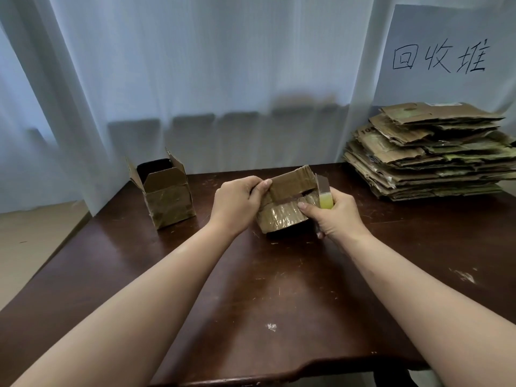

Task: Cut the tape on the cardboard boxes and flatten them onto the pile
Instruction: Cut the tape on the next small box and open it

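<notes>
Left hand (237, 202) fingers grip the box (284, 208); right hand (335, 216) fingers clasp a half-hidden yellow cutter (326, 201).

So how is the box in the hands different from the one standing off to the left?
The held box is gripped by both hands, left hand and right hand; the left box stands alone, untouched. The held box is tipped and partly squashed; the left box is upright with flaps open. Both are brown cardboard with shiny tape.
</notes>
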`<state>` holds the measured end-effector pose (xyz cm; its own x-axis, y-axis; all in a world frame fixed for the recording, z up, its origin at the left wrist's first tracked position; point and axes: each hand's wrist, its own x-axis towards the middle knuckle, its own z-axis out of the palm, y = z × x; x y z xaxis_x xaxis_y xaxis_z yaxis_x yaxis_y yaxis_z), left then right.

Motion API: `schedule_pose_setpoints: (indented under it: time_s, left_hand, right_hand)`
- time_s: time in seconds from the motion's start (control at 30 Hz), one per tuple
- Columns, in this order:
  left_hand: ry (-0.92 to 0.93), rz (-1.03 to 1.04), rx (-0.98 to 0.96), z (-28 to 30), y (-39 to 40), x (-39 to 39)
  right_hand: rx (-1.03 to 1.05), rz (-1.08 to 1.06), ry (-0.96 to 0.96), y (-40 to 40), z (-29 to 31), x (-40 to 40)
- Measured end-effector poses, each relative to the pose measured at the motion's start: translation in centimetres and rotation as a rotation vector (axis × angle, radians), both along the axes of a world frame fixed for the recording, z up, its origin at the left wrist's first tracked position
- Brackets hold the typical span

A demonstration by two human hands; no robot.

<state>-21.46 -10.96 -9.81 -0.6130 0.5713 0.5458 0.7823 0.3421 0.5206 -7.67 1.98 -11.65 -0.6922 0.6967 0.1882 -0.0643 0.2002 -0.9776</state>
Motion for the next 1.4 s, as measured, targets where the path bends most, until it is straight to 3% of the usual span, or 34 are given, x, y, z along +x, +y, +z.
schedule_pose_setpoints:
  time_s: [0.17, 0.27, 0.47, 0.57, 0.63, 0.73, 0.8, 0.87, 0.93, 1.03, 1.1, 1.23, 1.4]
  left_hand:
    - [0.030, -0.026, -0.085, 0.9, -0.2, 0.2]
    - [0.184, -0.070, -0.190, 1.2, -0.2, 1.1]
    - [0.435, 0.071, -0.248, 1.0, 0.8, 2.3]
    - [0.623, 0.020, -0.255, 1.4, 1.1, 2.3]
    - [0.669, -0.020, -0.368, 2.0, 1.3, 2.8]
    - [0.727, -0.051, -0.556, 2.8, 1.9, 3.3]
    - [0.771, -0.079, -0.567, 2.8, 2.3, 4.3]
    - [0.752, -0.158, -0.506, 1.6, 2.3, 4.8]
    - [0.719, -0.203, -0.398, -0.2, 1.6, 5.1]
    - [0.642, -0.158, -0.283, -2.0, 0.6, 4.2]
    - [0.595, -0.177, -0.235, -2.5, -0.2, 3.4]
    - [0.267, -0.182, -0.035, -2.4, -1.8, 2.1]
    - [0.173, -0.147, 0.024, -1.6, -1.0, 2.1]
  right_hand:
    - [-0.094, -0.065, -0.042, -0.3, 0.8, -0.9]
    - [-0.074, -0.078, -0.049, -0.2, 0.8, -1.1]
    - [-0.092, -0.084, -0.040, -0.4, 0.9, -0.9]
    - [-0.125, -0.078, -0.061, 0.0, 0.5, -0.5]
    - [-0.145, -0.067, -0.105, 0.4, 0.1, 0.1]
    - [-0.030, -0.083, -0.176, 0.8, -0.6, 1.4]
    - [0.190, -0.155, -0.278, 0.9, -0.8, 2.3]
    - [0.482, -0.278, -0.385, 0.8, -0.8, 3.1]
    - [0.748, -0.332, -0.359, 0.5, -0.6, 3.5]
    - [0.981, -0.318, -0.312, 0.8, -0.9, 3.5]
    - [0.982, -0.309, -0.309, 1.2, -0.9, 3.5]
    - [0.887, -0.291, -0.224, 1.4, -1.1, 3.3]
    - [0.900, -0.423, -0.059, 0.8, -1.4, 3.5]
